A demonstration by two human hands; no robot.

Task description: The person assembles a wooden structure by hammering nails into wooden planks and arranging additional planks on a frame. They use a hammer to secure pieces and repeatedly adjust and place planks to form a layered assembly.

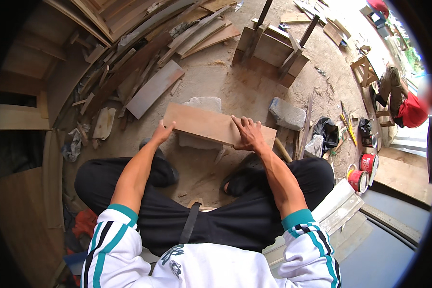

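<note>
A flat wooden board (201,123) lies across in front of me, above a pale stone block (204,103) that shows past its far and near edges. My left hand (163,132) grips the board's left end, the thumb up at its corner. Toward the right part of the board, my right hand (249,134) holds it with the fingers spread over the top face and the thumb side at the near edge. The undersides of both hands' grip are hidden. A wooden tool handle (283,150) sticks out just right of the board.
Another concrete block (287,114) sits to the right. A loose plank (155,90) and piled scrap wood lie at the left. A wooden frame with legs (269,50) stands ahead. Red paint cans (358,178) and a handsaw (348,126) are at right. A person in red (413,110) sits far right.
</note>
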